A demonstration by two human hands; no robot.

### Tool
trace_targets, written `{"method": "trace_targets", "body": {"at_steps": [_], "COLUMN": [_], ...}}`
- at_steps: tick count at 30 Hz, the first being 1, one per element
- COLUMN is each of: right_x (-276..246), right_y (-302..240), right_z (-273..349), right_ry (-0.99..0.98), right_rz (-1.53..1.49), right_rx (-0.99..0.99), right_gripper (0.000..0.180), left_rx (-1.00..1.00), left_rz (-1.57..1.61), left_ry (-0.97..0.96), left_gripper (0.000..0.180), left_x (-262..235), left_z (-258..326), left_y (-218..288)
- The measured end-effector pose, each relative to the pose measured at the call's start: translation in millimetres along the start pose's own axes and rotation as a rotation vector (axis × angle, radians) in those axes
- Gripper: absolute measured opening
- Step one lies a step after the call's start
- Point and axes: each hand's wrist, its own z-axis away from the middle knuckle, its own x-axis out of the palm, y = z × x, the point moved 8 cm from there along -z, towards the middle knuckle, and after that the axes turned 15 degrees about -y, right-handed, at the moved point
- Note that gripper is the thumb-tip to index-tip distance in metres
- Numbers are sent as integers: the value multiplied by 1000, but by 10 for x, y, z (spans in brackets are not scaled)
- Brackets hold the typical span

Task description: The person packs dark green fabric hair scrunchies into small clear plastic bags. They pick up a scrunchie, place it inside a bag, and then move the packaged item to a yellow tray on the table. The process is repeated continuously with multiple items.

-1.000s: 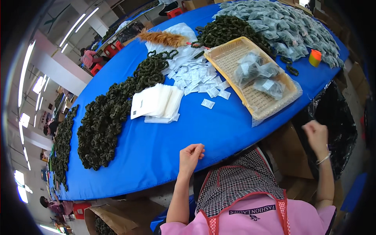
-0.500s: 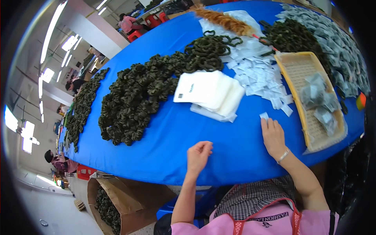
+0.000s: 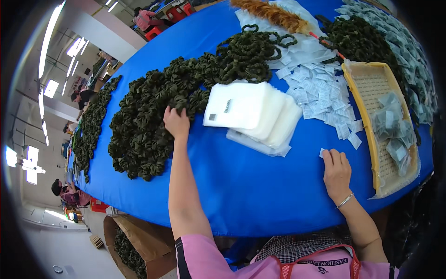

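My left hand (image 3: 177, 122) reaches onto the near right side of a heap of dark green scrunchies (image 3: 144, 118). Its fingers are apart and touch the fabric; the tips are partly sunk among the scrunchies. Low over the blue tablecloth, my right hand (image 3: 337, 174) pinches a small white paper slip (image 3: 322, 152) between thumb and fingers. Beyond it lies a loose spread of similar white slips (image 3: 320, 95). Between the two hands, a fanned stack of whitish plastic bags (image 3: 239, 107) rests on the cloth, dark print on the top one.
A yellow-rimmed woven tray (image 3: 377, 174) at right holds several bagged pieces (image 3: 392, 116). Behind it are a dark green pile (image 3: 360, 39) and many filled bags (image 3: 413, 60). A brown feather duster (image 3: 274, 16) lies at the far side. An open carton (image 3: 146, 242) stands below the table's left.
My left hand has moved from the table's near middle, left and away from me, onto the scrunchie heap. My right hand still pinches the slip, slightly lower and farther right in view.
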Motion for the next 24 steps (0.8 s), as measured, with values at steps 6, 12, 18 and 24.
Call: {"method": "trace_targets", "body": {"at_steps": [6,12,18,24], "right_x": [-33,-218,12,757], "right_y": [303,-26,-175,-272], "right_z": [-99,-586,-2091,-3248], "right_ry": [18,18,107,-272], "right_rz": [-460,-874,-721,-535], "right_rx": [56,4,-148,-163], "right_gripper": [15,12,15,19], "left_rx": [-76,-207,-185,-200], "left_rz": [754,1391,1380,1370], "left_ry": [46,-29,-168,-221], "left_gripper": [29,28,25,24], "left_x": [-588,-477,-204,-149], "left_z": [1035,1984,2089,2110], "left_y": [508,888,1020,1034]}}
